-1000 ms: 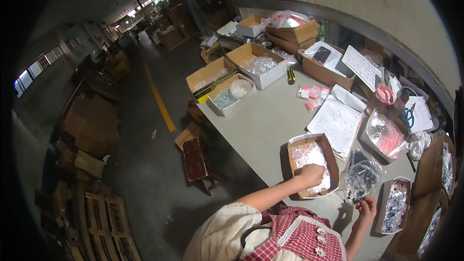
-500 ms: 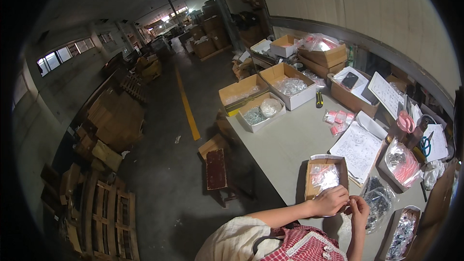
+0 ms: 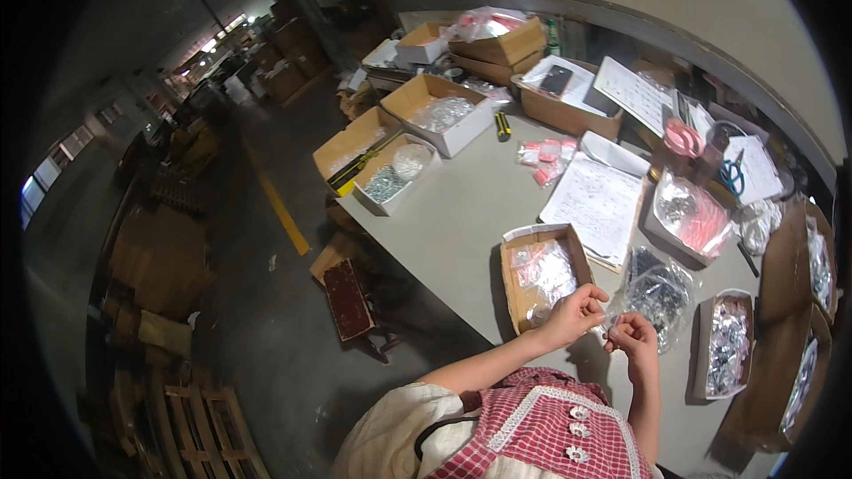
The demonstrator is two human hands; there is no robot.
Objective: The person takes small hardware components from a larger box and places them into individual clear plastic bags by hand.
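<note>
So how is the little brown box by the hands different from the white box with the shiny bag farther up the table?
The brown box is shallow cardboard, close beside the left hand, holding small clear packets. The white box is deeper, bigger, far from both hands, holding one crumpled clear bag. Both are open-topped and sit on the grey table.

Open brown cardboard boxes (image 3: 433,106) of clear bagged parts line the grey tabletop (image 3: 461,222), a shallow carton (image 3: 541,273) sits nearest, beside white printed sheets (image 3: 596,202) and small pink packets (image 3: 543,158).

Cardboard tray (image 3: 513,288) on table (image 3: 461,222) — paper sheet (image 3: 596,202) behind, bag of parts (image 3: 658,288) right.
</note>
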